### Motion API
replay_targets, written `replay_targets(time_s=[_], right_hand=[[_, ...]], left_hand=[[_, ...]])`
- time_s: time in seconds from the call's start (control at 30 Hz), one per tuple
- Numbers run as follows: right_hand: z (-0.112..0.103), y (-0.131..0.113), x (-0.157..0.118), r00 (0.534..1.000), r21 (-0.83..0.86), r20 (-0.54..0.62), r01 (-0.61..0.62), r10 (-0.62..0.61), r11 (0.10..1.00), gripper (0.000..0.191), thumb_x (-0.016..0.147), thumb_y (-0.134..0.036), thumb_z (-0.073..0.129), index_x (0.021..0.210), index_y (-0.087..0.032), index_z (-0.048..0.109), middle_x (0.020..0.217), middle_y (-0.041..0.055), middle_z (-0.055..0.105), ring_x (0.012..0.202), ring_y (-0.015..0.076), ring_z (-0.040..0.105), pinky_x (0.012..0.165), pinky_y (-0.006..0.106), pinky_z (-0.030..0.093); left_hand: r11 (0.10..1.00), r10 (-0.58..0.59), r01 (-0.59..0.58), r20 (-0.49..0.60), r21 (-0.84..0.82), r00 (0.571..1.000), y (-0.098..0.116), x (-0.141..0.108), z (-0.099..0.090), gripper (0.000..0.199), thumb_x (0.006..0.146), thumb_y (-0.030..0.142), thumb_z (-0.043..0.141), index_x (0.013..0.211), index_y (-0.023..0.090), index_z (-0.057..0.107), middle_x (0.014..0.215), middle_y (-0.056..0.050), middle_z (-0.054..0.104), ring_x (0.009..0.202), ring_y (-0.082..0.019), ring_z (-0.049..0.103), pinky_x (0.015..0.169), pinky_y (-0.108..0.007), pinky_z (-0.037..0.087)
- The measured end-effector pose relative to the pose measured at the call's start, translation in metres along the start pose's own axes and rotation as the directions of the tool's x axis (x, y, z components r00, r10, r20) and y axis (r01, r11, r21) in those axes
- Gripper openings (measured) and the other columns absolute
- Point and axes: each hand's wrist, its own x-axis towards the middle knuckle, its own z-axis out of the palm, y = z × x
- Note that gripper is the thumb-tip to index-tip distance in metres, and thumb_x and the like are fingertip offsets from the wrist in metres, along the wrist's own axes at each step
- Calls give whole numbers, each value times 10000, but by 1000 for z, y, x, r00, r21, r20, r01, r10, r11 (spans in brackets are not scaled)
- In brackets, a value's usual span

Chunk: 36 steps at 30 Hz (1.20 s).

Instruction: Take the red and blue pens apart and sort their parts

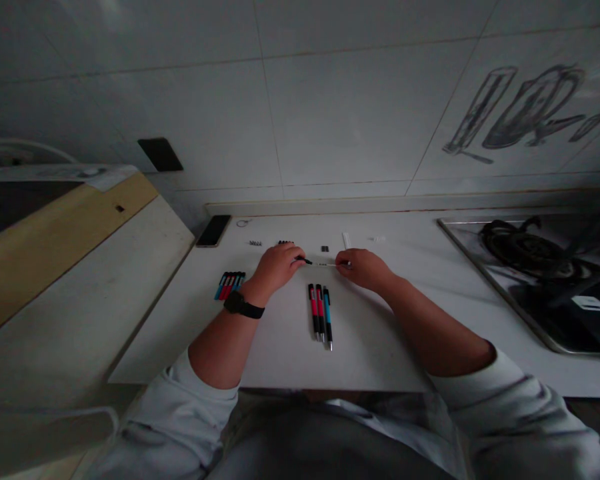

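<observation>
My left hand (277, 268) is closed on a small black pen part (306, 261), probably a barrel's lower section. A thin white pen refill (323, 265) with dark print runs from that part to my right hand (363, 268), whose fingers pinch its other end. Nearer to me lie two red-and-black pens (317, 312) and a blue-and-black pen (328, 317), side by side with silver tips. Left of my left wrist is a row of red and blue pen barrels (230, 285). Several black pieces (285, 243) lie partly hidden behind my left hand.
Along the back lie small springs (255, 243), little dark pieces (325, 249), white sticks (346, 239) and a pale scrap (377, 239). A phone (214, 231) and a thin ring (243, 223) are at back left. A gas stove (510, 293) stands at the right.
</observation>
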Motion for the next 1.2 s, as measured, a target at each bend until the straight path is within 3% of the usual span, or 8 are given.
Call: replay_targets(time_s=[0.17,0.53,0.93,1.2], right_hand=[[3,0,-2,999,-62,43,9,-7,998,176,935,-266,598,978,-239,767,1021,91,751,884,232,657,727,309,434],[3,1,-1,999,-61,18,40,-39,997,160,932,-280,642,992,-248,787,1022,88,745,876,234,657,706,316,438],[-6,-3,-3,1000,-70,-11,23,-24,997,165,949,-300,640,967,-248,795,993,88,752,869,239,662,704,321,434],[1,-1,-1,995,8,-48,92,-92,996,181,956,-292,620,997,-244,790,1015,69,757,888,217,669,767,306,451]], left_hand=[[1000,12,-13,44,18,999,-1,-2,4,112,935,225,729,1046,223,747,1016,-52,698,971,-224,661,867,-358,527],[998,56,-55,75,-10,996,4,-2,2,273,921,60,632,1102,227,751,1062,-63,690,1003,-225,659,892,-375,554],[997,79,-77,73,-20,994,11,-2,-2,185,931,123,615,1067,205,710,1060,-71,695,990,-228,665,895,-383,555],[993,95,-92,54,-68,994,9,-2,5,145,933,156,634,1019,199,743,1007,-68,698,962,-218,665,878,-375,559]])
